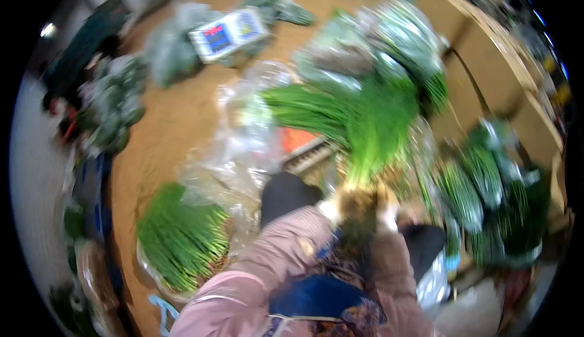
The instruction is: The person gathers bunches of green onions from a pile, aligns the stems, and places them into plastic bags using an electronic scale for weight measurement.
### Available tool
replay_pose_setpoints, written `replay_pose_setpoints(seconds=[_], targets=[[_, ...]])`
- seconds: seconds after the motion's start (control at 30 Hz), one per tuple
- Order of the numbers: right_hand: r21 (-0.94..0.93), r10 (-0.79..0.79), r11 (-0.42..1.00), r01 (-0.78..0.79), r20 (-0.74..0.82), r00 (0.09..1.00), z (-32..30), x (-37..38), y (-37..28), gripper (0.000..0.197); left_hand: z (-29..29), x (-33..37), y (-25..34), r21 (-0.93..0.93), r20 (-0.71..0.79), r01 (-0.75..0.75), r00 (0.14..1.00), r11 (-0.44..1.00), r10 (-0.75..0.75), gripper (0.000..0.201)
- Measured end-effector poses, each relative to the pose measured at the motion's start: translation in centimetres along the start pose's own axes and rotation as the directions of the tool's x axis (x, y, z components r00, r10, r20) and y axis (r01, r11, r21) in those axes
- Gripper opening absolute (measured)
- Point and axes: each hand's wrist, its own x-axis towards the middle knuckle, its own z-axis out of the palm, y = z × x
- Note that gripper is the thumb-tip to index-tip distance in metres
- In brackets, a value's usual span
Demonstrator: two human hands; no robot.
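A large bunch of spring onions (380,130) stretches away from me, its green leaves fanned out at the far end. Its pale stems and brown, root-like ends (356,204) lie between my two hands, close to my lap. My left hand (330,209) presses against the bunch from the left, its fingers blurred. On the other side my right hand (387,208) is closed around the stems. Another sheaf of long green leaves (298,107) lies crosswise to the left and runs under or against the bunch; which one, I cannot tell.
Crumpled clear plastic bags (243,136) lie left of centre, beside an orange item (295,139). A round pile of spring onions (179,233) sits at lower left. Bagged greens (462,197) stand right, below cardboard walls (486,63). Farther off are filled bags (340,57) and a white box (228,35).
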Motion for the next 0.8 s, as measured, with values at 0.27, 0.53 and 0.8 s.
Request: replay_pose_setpoints(seconds=[0.27, 0.53, 0.8], targets=[[-0.482, 0.442, 0.808, -0.338, 0.117, 0.889, -2.8, -2.9, 7.6, 0.042, 2.5, -1.0, 0.0, 0.068, 0.106, -0.162, 0.982, 0.984, 0.155, 0.037], [0.544, 0.420, 0.567, -0.618, 0.455, 0.786, -1.1, -0.4, -6.8, 0.046, -1.0, -3.1, -1.8, 0.856, 0.163, -0.414, 0.784, 0.309, 0.600, 0.037], [0.935, -0.008, 0.108, -0.337, 0.340, 0.941, -0.2, -1.0, -4.6, 0.041, 0.9, -2.9, -2.5, 0.442, 0.117, -0.359, 0.932, 0.822, 0.343, 0.035]])
